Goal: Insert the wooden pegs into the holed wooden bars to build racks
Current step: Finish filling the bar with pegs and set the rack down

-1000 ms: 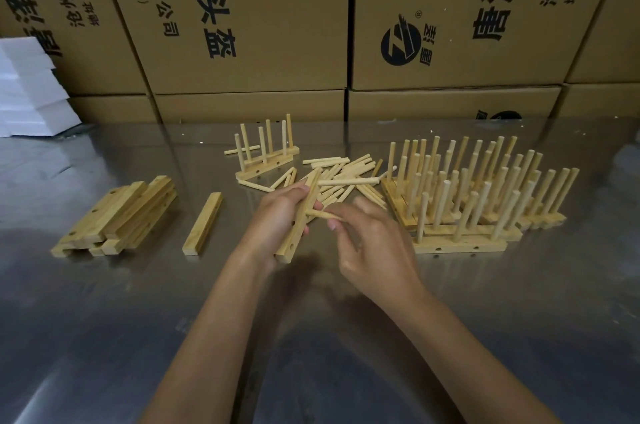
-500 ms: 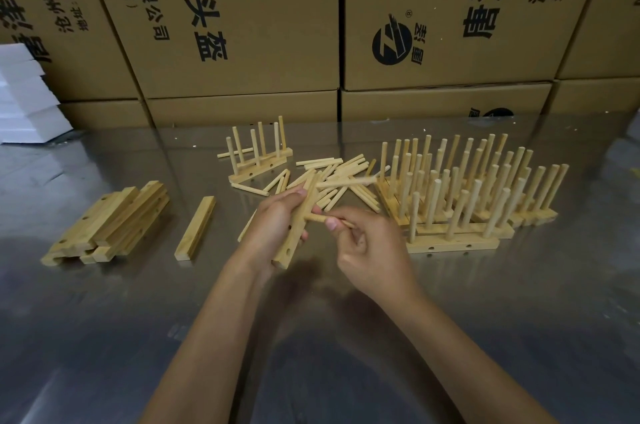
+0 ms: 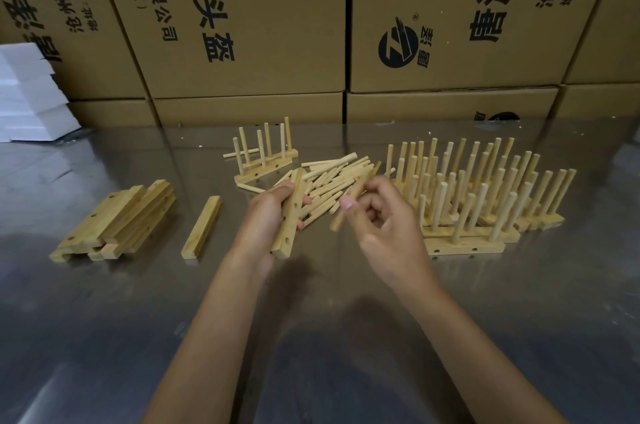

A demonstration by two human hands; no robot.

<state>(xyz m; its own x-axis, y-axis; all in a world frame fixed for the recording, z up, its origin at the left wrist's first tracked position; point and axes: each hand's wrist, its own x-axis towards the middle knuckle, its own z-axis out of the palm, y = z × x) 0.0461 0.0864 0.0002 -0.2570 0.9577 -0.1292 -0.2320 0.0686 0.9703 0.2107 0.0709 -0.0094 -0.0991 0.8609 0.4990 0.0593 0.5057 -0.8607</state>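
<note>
While a holed wooden bar is being gripped by the left hand above the middle of the tabletop, a peg is being pinched in the curled fingers of the right hand, just beside the bar. Loose pegs are being kept behind, finished racks toward the right edge, spare bars toward the left.

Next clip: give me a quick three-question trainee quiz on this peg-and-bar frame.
1. True or false: the left hand grips a holed bar.
2. What does the right hand pinch? A) a peg B) a bar C) nothing
3. On which side of the hands do the finished racks stand?

Key: 1 true. 2 A, a peg, not yet in a hole. 3 The right; a stack of bare bars lies left.
</note>
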